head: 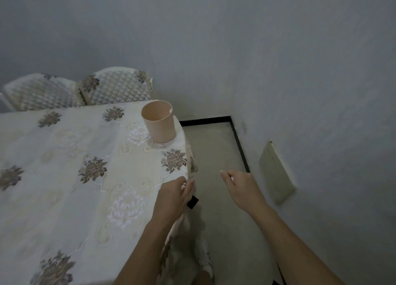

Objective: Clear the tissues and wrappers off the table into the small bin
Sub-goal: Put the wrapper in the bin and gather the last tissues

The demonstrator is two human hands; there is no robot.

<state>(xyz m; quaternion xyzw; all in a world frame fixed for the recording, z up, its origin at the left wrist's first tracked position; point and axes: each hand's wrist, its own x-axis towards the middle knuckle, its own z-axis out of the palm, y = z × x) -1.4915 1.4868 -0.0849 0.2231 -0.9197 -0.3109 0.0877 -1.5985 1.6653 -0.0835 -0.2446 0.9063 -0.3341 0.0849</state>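
Note:
A small peach-coloured bin (159, 122) stands upright on the far right corner of the table (64, 156), which has a cream floral tablecloth. At the table's right edge my left hand (174, 193) has its fingers curled, and a small black object (192, 202) sticks out from under its palm; most of that object is hidden. To the right of the table my right hand (237, 184) hovers over the floor with relaxed fingers, holding nothing. I see no tissues or wrappers on the visible cloth.
Two chairs with quilted covers (115, 87) stand behind the table against the grey wall. Right of the table is bare floor (214, 152) with a black skirting line. A pale flat panel (275, 171) sits on the wall at the right.

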